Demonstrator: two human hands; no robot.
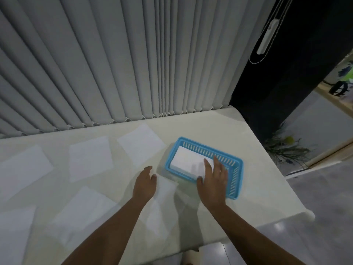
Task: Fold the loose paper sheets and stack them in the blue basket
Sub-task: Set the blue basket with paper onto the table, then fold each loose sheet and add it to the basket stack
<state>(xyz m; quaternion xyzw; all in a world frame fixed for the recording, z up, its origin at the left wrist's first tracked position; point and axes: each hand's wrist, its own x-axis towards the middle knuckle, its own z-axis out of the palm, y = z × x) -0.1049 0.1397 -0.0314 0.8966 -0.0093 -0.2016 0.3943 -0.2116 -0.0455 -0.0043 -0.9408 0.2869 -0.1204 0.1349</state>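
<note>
The blue basket (234, 170) sits on the right part of the table, with a stack of folded white paper (186, 160) inside it. My right hand (213, 181) lies flat over the near right end of that stack, fingers spread. My left hand (144, 181) rests palm down, fingers apart, on the upper edge of a loose sheet (162, 207) just left of the basket. Several more loose white sheets lie flat across the table, among them one (141, 144) behind the left hand, one (89, 158) further left and one (84, 209) near my left forearm.
The cream table (257, 188) ends at its right edge and at the near edge by my arms. Grey vertical blinds (114, 64) hang along the back. A dark panel (277, 83) and a floor plant (286, 150) stand to the right.
</note>
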